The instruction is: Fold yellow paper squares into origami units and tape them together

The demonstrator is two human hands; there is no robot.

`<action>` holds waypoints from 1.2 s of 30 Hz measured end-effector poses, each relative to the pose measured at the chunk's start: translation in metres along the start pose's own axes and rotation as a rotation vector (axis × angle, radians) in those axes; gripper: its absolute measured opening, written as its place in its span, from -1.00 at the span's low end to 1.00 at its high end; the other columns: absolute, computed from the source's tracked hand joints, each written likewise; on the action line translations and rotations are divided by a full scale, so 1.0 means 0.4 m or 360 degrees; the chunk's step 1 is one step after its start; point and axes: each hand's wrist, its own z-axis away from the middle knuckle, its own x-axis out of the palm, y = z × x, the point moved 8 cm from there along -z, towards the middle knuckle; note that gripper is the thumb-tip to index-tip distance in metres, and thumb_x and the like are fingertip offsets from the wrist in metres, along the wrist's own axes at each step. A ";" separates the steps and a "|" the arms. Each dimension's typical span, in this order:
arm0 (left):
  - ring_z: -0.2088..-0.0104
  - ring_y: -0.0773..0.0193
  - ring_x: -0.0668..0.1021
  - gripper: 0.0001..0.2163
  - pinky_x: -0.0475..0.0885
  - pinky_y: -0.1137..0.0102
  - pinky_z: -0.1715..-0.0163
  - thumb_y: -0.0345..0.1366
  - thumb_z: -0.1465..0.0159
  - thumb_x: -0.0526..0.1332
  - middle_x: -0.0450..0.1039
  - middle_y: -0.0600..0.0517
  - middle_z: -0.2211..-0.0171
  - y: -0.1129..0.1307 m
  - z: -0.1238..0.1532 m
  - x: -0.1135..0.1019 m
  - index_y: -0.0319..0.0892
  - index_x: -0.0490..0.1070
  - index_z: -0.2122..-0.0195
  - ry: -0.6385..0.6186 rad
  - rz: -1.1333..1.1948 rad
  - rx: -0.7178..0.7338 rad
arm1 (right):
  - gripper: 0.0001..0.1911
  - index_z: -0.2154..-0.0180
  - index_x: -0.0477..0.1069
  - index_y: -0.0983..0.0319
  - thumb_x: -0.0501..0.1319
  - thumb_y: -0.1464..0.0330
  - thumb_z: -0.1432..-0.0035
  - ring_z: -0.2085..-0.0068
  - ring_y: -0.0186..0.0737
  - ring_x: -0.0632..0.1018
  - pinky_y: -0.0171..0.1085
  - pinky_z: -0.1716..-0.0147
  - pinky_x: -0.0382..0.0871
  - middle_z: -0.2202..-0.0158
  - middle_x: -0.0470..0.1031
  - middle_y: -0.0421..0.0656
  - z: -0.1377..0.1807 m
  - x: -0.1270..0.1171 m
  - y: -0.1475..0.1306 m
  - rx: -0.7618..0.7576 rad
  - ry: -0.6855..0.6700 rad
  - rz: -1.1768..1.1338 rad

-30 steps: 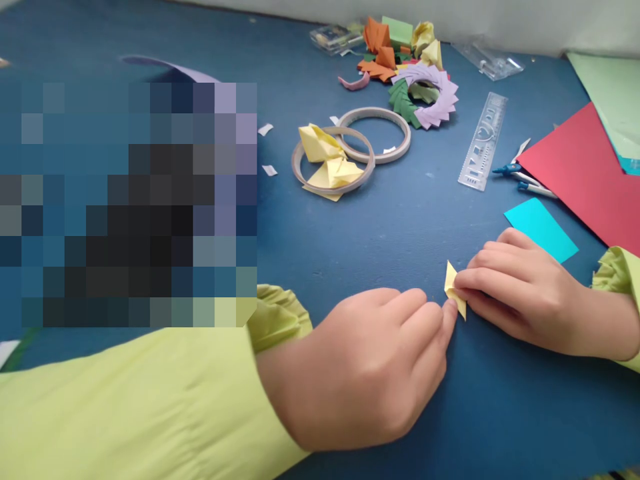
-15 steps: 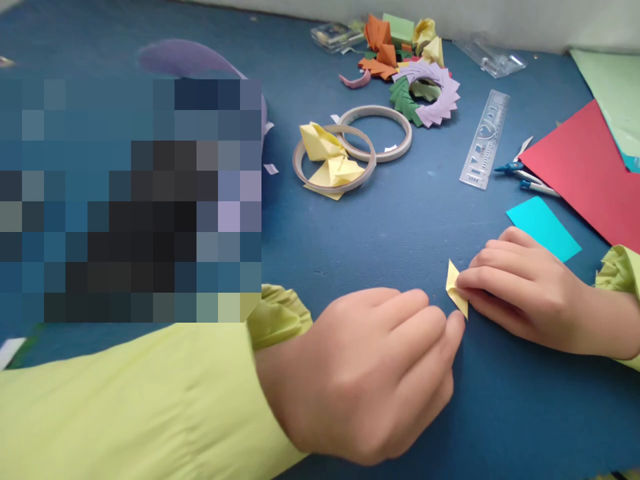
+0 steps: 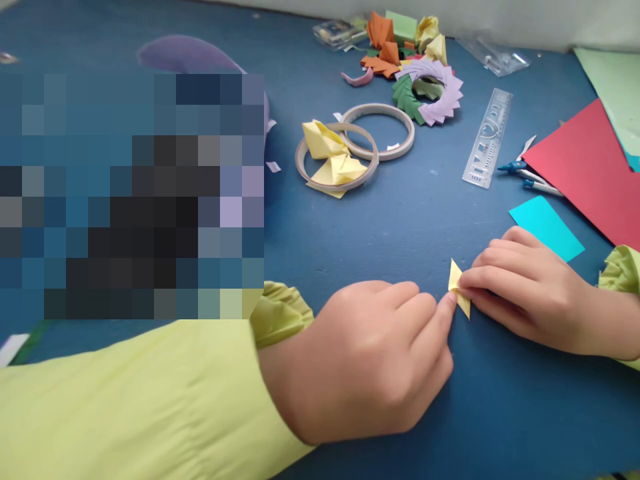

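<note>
A small piece of folded yellow paper (image 3: pixel 455 275), shaped like a slim pointed diamond, lies on the blue tabletop between my hands. My right hand (image 3: pixel 535 290) is closed, its thumb and fingertips pressing the paper's right side. My left hand (image 3: pixel 373 363) has its fingers curled together, and one fingertip presses against the middle of the paper's left edge. The rest of its fingertips are hidden. Just beyond my right hand lies a bright blue paper rectangle (image 3: pixel 547 227).
Two tape rolls (image 3: pixel 379 155) hold folded yellow pieces (image 3: pixel 325 143). Behind are a purple-and-green paper ring (image 3: pixel 445 110), orange folded pieces (image 3: pixel 381 43) and a clear stencil ruler (image 3: pixel 487 137). A compass (image 3: pixel 515 167) lies by red paper (image 3: pixel 595 173). Blurred blocks cover the left side.
My left hand's fingertip has moved up and onto the yellow paper's middle from near its lower tip. The right hand keeps its hold in about the same place.
</note>
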 end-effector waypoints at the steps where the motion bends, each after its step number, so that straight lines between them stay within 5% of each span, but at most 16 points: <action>1: 0.63 0.24 0.40 -0.81 0.37 0.32 0.68 -0.47 -0.19 0.12 0.40 -0.04 0.64 -0.004 0.000 -0.003 -0.43 0.53 0.37 0.0035 0.0016 -0.0041 | -0.88 0.34 0.33 0.29 0.07 0.48 -0.26 0.41 -0.29 0.40 -0.24 0.40 0.14 0.41 0.45 -0.12 0.000 0.000 -0.001 -0.0003 0.0000 -0.0002; 7: 0.68 0.29 0.35 -0.83 0.29 0.33 0.72 -0.48 -0.18 0.12 0.34 0.05 0.69 -0.030 0.001 -0.014 -0.37 0.52 0.39 0.0135 0.0124 -0.0301 | -0.88 0.31 0.33 0.30 0.05 0.48 -0.27 0.40 -0.28 0.40 -0.24 0.40 0.14 0.41 0.45 -0.11 -0.001 -0.001 -0.001 -0.0005 0.0011 0.0001; 16: 0.66 0.25 0.39 -0.82 0.32 0.32 0.71 -0.44 -0.21 0.14 0.39 0.02 0.67 -0.005 -0.003 -0.014 -0.41 0.53 0.32 0.0098 -0.0074 -0.0090 | -0.95 0.27 0.35 0.34 0.12 0.49 -0.23 0.40 -0.26 0.43 -0.21 0.41 0.19 0.40 0.47 -0.08 -0.003 -0.010 -0.009 -0.0060 0.0041 0.0050; 23: 0.70 0.27 0.36 -0.80 0.27 0.32 0.74 -0.45 -0.22 0.10 0.33 0.07 0.70 -0.021 0.004 -0.010 -0.38 0.53 0.31 0.0045 -0.0007 -0.0312 | -0.93 0.23 0.33 0.33 0.16 0.50 -0.20 0.37 -0.25 0.45 -0.19 0.39 0.21 0.32 0.49 -0.06 0.008 -0.015 -0.011 -0.0076 0.0110 0.0058; 36: 0.66 0.27 0.38 -0.72 0.29 0.35 0.74 -0.44 -0.28 0.02 0.36 0.03 0.65 0.021 -0.005 0.024 -0.47 0.44 0.12 -0.0204 -0.0043 0.0137 | -0.97 0.29 0.35 0.31 0.14 0.50 -0.21 0.37 -0.27 0.45 -0.20 0.38 0.20 0.34 0.48 -0.09 0.007 -0.012 -0.006 -0.0022 0.0090 0.0042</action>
